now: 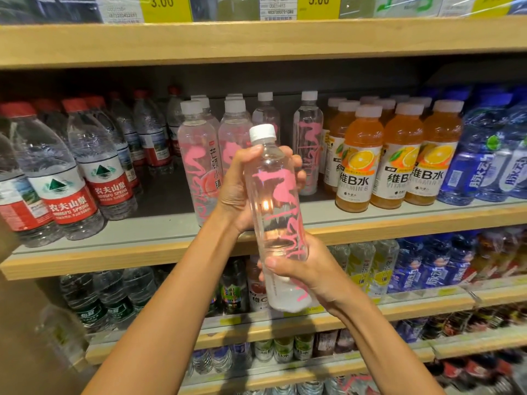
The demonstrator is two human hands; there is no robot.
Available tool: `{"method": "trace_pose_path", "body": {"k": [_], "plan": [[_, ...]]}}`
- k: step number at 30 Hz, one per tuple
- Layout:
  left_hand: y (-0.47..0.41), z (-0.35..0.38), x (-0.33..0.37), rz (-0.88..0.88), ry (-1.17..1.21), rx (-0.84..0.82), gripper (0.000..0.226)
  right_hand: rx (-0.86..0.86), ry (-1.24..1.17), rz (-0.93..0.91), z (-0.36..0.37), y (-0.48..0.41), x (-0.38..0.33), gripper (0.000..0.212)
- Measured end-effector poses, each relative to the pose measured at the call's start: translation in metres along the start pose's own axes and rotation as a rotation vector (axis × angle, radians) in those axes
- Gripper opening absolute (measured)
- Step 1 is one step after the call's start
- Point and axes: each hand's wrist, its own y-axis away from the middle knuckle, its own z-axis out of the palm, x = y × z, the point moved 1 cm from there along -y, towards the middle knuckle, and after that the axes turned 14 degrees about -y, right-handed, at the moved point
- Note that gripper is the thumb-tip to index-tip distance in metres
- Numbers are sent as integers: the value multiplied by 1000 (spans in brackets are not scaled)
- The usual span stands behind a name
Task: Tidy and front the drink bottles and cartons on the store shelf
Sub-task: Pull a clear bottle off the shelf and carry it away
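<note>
Left hand [238, 192]: fingers curled round upper body of clear pink-lettered bottle [274, 201]. Right hand [309, 270]: gripping its lower part. Bottle near-upright, held before middle shelf [154, 235].

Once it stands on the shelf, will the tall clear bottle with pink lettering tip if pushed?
Probably: the bottle is tall and narrow, so a push near its cap could topple it. It looks full, so likely heavy for its size. Being round, it might roll.

We see warm, bright light from the front; a glare spot glows on the bottle [265, 205]. The back of the shelf [159, 229] lies in shadow. Edges bow and blur; the centre is sharp.
</note>
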Motion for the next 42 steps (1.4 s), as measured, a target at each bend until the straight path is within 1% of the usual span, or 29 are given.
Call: {"method": "trace_pose_path", "body": {"k": [1, 3, 5, 8, 10, 11, 12, 14, 16, 18, 20, 22, 24, 28, 30, 32, 36, 38, 42], "plan": [[1, -2, 0, -6, -68, 52, 55, 53, 48, -28, -2, 0, -1, 50], [2, -5, 0, -18, -248, 158, 59, 126, 146, -89, -6, -2, -2, 42], [2, -5, -1, -24, -447, 275, 50, 196, 221, -148, -10, -5, -4, 38], [3, -7, -7, -21, -671, 447, 43, 295, 301, -267, -21, -12, -7, 41], [7, -12, -14, 64, -841, 528, 31, 344, 343, -327, -29, -19, -10, 43], [10, -14, -19, 127, -971, 551, 23, 370, 334, -349, -33, -23, -11, 44], [14, -17, -25, 187, -1125, 557, 17, 403, 331, -370, -37, -28, -12, 45], [22, -23, -39, 274, -1450, 535, 12, 489, 378, -420, -45, -37, -14, 47], [27, -32, -53, 319, -1759, 480, 17, 539, 406, -467, -55, -46, -15, 51], [31, -39, -63, 363, -2030, 356, 26, 570, 419, -477, -65, -54, -15, 59], [33, -47, -70, 393, -2206, 179, 34, 589, 436, -474, -75, -61, -13, 65], [34, -56, -76, 417, -2311, 44, 36, 603, 456, -470, -82, -67, -10, 65], [33, -65, -82, 476, -2388, -11, 34, 615, 466, -462, -87, -73, -8, 65], [32, -73, -91, 581, -2452, 24, 32, 641, 549, -443, -90, -76, -3, 76], [33, -75, -93, 611, -2458, 41, 33, 645, 592, -459, -91, -70, 0, 73], [34, -77, -94, 627, -2466, 38, 34, 664, 623, -518, -92, -62, 3, 68], [33, -77, -94, 654, -2476, 29, 35, 785, 789, -637, -87, -52, 4, 62], [33, -77, -94, 664, -2477, 34, 35, 802, 825, -619, -83, -56, 2, 61], [34, -76, -94, 684, -2489, 47, 36, 791, 881, -526, -81, -73, -1, 62]]}}
